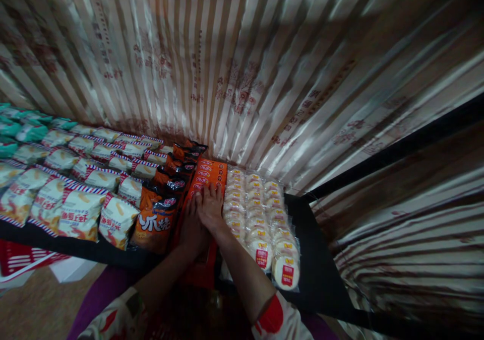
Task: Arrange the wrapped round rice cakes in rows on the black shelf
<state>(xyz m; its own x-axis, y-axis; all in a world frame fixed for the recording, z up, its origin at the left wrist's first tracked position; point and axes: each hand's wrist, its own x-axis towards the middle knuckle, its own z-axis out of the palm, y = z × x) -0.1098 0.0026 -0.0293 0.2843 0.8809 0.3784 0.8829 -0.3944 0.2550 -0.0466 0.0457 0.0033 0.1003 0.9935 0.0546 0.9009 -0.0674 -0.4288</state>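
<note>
A row of overlapping orange-red packets with repeated printed labels runs from the back of the shelf towards me. My right hand lies on top of these packets, fingers stretched forward and slightly apart. Just left of it, my left hand rests along the packets' left side; its fingers look extended, though shadow hides part of them. Neither hand grips anything that I can see. Orange-and-black snack bags stand upright to the left. To the right are rows of round, pale, clear-wrapped pieces with red-and-yellow labels.
White snack bags with striped edges fill the shelf further left, with green bags beyond. A black shelf surface shows at right. Striped printed sheeting hangs behind. A red basket is at lower left.
</note>
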